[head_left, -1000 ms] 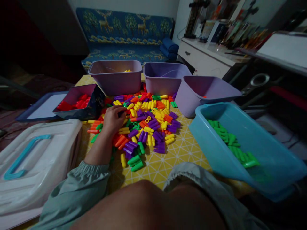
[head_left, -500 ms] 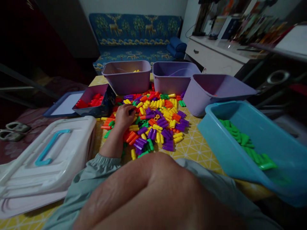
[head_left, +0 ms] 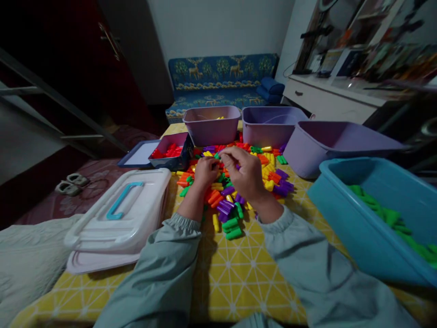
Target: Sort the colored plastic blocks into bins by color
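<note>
A mixed pile of small plastic tube-shaped pieces in yellow, purple, orange, red and green lies on the yellow patterned tablecloth. My left hand rests at the pile's left side with its fingers curled inward; whatever is in them is hidden. Just right of it and slightly higher, my right hand has thumb and forefinger pinched together. Its fingertips come close to my left hand, and I cannot make out what they hold. A few green pieces lie at the pile's near edge.
Behind the pile stand purple bins and another purple bin at right. A blue bin with green pieces is nearer. Left are a dark box of red pieces and a white lid with a blue handle.
My right hand has gone from close before the camera to the pile, beside my left hand. My left hand stays at the pile's left side. The whole view has shifted.
</note>
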A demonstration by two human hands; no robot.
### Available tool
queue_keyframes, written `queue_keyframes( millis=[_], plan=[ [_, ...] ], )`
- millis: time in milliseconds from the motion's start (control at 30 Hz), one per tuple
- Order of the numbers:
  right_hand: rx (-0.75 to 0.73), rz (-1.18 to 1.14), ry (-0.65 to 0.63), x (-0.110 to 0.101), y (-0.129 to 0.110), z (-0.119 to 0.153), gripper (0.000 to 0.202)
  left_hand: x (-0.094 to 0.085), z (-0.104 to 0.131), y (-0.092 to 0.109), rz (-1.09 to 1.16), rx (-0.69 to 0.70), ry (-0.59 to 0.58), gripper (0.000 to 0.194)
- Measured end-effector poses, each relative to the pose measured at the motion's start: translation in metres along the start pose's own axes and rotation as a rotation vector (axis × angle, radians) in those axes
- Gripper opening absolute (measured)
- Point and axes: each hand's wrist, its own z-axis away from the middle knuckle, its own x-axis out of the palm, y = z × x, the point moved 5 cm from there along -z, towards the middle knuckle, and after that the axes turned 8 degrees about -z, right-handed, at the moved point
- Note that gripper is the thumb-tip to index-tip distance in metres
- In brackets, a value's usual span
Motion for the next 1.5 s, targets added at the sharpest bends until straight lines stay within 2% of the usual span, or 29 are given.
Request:
queue_keyframes(
  millis=[67, 133, 267, 367, 633, 867, 1000, 1133, 1200, 1367, 1500],
  plan=[
    [0.090, 0.249, 0.000, -0.010, 0.036, -0.005, 0.024, 0.000, -0.002, 0.002, -0.009, 0.018, -0.010, 0.022],
    [0.182, 0.444, -0.078, -0.016, 0.065, -0.006, 0.024, -0.001, -0.003, 0.003, -0.014, 0.020, -0.017, 0.023],
    [0.280, 0.614, -0.284, -0.013, 0.094, 0.005, 0.038, -0.001, -0.002, 0.003, -0.011, 0.004, -0.025, 0.025],
    [0.275, 0.680, -0.315, -0.005, 0.097, 0.012, 0.048, 0.000, -0.001, 0.002, -0.006, -0.002, -0.030, 0.025],
    [0.234, 0.606, -0.282, 0.006, 0.099, 0.015, 0.036, 0.001, -0.001, 0.001, 0.027, -0.003, -0.031, 0.025],
    [0.285, 0.576, -0.278, 0.006, 0.105, 0.016, 0.050, -0.007, 0.001, 0.006, 0.069, -0.005, -0.015, 0.021],
    [0.307, 0.516, -0.286, 0.007, 0.107, 0.017, 0.047, -0.009, 0.002, 0.010, 0.146, 0.024, -0.054, 0.033],
    [0.272, 0.403, -0.277, 0.008, 0.109, 0.018, 0.046, -0.010, 0.005, 0.020, 0.142, 0.132, -0.116, 0.055],
    [0.262, 0.361, -0.273, 0.009, 0.111, 0.018, 0.047, -0.010, 0.006, 0.024, 0.142, 0.178, -0.149, 0.058],
    [0.275, 0.327, -0.282, 0.010, 0.113, 0.019, 0.044, -0.008, 0.006, 0.024, 0.196, 0.184, -0.190, 0.054],
    [0.292, 0.301, -0.234, 0.008, 0.113, 0.018, 0.039, -0.009, 0.005, 0.021, 0.248, 0.134, -0.170, 0.042]
  ],
)
